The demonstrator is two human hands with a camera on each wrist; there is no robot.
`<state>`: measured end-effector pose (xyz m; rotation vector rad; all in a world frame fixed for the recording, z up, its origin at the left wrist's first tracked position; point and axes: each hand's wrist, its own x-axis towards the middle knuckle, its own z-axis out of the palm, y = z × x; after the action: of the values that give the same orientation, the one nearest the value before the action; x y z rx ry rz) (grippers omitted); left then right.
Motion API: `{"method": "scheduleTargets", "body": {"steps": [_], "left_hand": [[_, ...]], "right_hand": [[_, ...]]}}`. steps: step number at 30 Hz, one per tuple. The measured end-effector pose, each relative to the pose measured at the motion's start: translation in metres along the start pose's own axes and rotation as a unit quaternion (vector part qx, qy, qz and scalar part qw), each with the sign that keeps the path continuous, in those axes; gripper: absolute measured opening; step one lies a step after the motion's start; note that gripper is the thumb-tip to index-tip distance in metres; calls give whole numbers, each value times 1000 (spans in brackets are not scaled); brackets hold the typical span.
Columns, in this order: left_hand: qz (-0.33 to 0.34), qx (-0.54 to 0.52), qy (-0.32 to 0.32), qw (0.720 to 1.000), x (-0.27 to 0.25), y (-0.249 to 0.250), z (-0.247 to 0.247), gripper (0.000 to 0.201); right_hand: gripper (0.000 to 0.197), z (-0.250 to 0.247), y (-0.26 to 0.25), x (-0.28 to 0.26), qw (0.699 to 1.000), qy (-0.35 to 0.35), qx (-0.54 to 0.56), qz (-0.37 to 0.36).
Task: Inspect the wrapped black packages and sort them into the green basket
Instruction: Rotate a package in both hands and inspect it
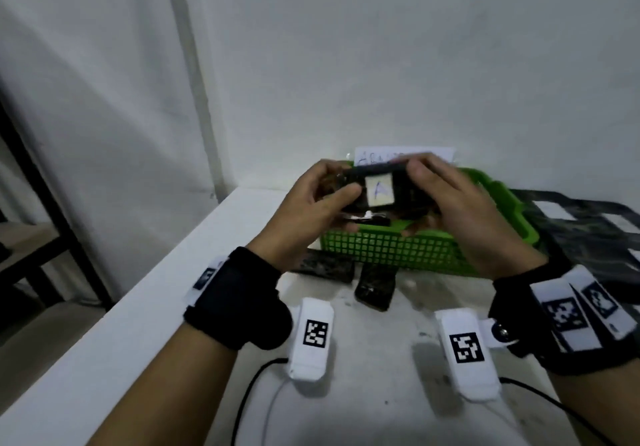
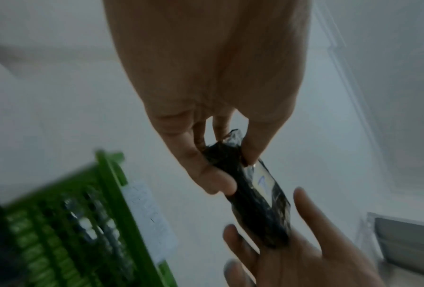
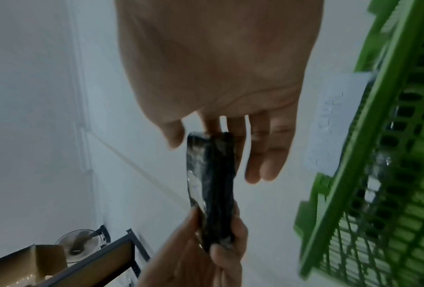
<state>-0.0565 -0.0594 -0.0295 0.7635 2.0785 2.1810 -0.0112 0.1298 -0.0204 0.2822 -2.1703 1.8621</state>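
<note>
Both hands hold one black wrapped package (image 1: 377, 189) up in front of the green basket (image 1: 398, 248), its white label marked "A" facing me. My left hand (image 1: 311, 203) pinches the package's left end between thumb and fingers, as the left wrist view shows on the package (image 2: 255, 194). My right hand (image 1: 446, 199) holds the right end, fingers over the top edge; in the right wrist view the package (image 3: 213, 184) stands edge-on between both hands. Two more black packages (image 1: 329, 267) (image 1: 375, 289) lie on the table before the basket.
The white table (image 1: 173, 289) ends at the left, with a dark shelf frame (image 1: 45, 203) beyond it. Two white tagged blocks (image 1: 313, 338) (image 1: 465, 352) with cables lie near me. A paper label (image 1: 403, 156) stands behind the basket. A black tray (image 1: 588, 237) sits at the right.
</note>
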Motion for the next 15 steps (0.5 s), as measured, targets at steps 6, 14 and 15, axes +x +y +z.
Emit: {"method": "scheduleTargets", "body": {"steps": [6,14,15], "left_hand": [[57,3,-55,997,37,13,71,8],[115,35,-57,991,33,11,96,18],[114,39,-54,991,32,11,96,18]], "right_hand": [[15,-54,-8,-9,992,102,15,-69],[14,-89,-8,-17,995,83,-21,-58],[13,-89,-8,-17,995,82,-21,-55]]}}
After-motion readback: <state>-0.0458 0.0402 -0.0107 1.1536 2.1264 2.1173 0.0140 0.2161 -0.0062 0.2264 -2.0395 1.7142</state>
